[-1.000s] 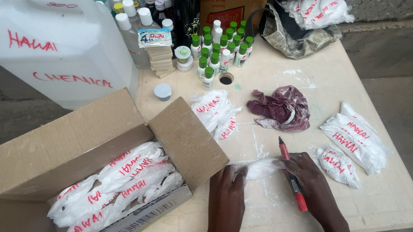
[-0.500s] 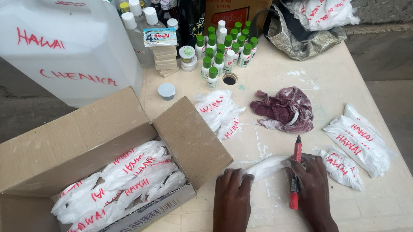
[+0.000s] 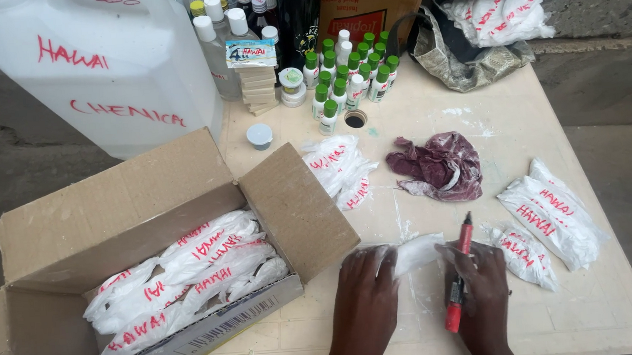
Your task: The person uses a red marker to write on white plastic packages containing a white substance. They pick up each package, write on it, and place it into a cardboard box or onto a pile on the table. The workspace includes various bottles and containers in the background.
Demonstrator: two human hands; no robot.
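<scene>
I see box [image 3: 152, 270] left on worktop [image 3: 563, 323], packets [image 3: 189, 275] in it, bottles [image 3: 350, 75] behind, rag [image 3: 437, 165] right of centre, more packets [image 3: 548, 217] far right

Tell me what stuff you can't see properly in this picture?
All in the head view:
- White packet: partly hidden under the left hand and right hand.
- Big white jug: its top is cut off by the picture's edge.
- Cardboard box: the lower packets are buried under the upper ones.
- Dark bottles: contents too dark to tell.

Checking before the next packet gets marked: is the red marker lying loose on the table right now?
No: the red marker is in the right hand, held across its fingers, while both hands press on the small white packet.
</scene>
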